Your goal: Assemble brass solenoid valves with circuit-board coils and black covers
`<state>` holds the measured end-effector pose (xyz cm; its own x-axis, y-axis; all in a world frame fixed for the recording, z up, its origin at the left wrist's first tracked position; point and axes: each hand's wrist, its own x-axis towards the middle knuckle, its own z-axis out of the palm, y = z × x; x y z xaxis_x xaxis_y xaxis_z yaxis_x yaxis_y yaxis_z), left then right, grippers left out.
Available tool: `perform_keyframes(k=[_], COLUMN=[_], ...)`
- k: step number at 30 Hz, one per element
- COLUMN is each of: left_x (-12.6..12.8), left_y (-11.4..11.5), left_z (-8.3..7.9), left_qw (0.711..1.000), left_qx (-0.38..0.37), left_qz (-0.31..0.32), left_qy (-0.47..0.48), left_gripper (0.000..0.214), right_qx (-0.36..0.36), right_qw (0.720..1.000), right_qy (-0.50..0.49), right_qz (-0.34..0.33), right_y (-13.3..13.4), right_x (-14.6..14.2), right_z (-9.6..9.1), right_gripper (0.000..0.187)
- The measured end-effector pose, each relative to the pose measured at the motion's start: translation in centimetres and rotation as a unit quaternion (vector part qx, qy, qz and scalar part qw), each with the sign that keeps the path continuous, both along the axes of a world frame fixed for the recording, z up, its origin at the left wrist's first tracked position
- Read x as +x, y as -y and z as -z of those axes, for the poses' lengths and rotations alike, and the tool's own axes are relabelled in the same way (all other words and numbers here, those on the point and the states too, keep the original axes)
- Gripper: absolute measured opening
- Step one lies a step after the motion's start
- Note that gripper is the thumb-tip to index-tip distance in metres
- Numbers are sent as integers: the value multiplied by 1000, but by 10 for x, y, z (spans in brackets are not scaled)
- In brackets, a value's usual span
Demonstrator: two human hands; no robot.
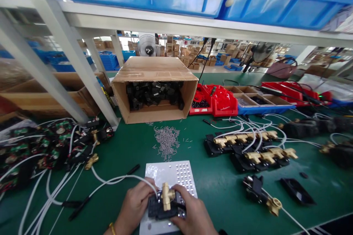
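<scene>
Gripping one brass-valve unit (pixel 166 201), left hand (pixel 134 207) and right hand (pixel 191 216).

Both forearms were cut off by the lower edge of the head view. The left hand (pixel 134 205) and right hand (pixel 190 213) covered much of the black valve body (pixel 162 208), so its outline could not be judged. The white perforated plate (pixel 171 174) ran under the hands and past the frame. Parts inside the cardboard box (pixel 154 93) were too dark to identify. The loose metal pins (pixel 166 142) were too small to count
</scene>
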<state>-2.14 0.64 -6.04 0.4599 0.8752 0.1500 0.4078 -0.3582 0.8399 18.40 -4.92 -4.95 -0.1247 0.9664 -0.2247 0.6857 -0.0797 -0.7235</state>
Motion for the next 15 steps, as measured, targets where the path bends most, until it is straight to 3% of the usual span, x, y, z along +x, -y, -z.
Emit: perform_keyframes(k=[5,7,8,9,10,12,14,15], left_x=[0,-2,-4,-5,-6,-8,-7,-7], left_y=[-4,-2,1,3,5,9,12,14], left_z=[-6,-9,-11,-14,-19,-29,-38,-42], left_qw=[998,992,982,959,917,791,686,659], left_qx=[-63,-114,-155,-205,-260,-360,-410,-423], left_qz=[16,-23,-75,-147,-230,-369,-429,-438], left_qy=[24,50,81,131,195,330,420,442], left_gripper=[30,20,15,11,10,18,29,32], right_qx=[12,25,44,73,108,178,185,181], right_qw=[1000,1000,999,997,992,973,969,969], right_qy=[17,-10,-26,-32,-25,57,90,103], right_qz=[11,-2,5,23,58,135,138,133], right_y=[5,0,-7,-17,-29,-59,-89,-103], right_x=[-4,7,17,28,39,60,73,77], right_z=[-3,-8,-11,-14,-16,-17,-13,-9], right_gripper=[64,68,64,56,42,24,22,19])
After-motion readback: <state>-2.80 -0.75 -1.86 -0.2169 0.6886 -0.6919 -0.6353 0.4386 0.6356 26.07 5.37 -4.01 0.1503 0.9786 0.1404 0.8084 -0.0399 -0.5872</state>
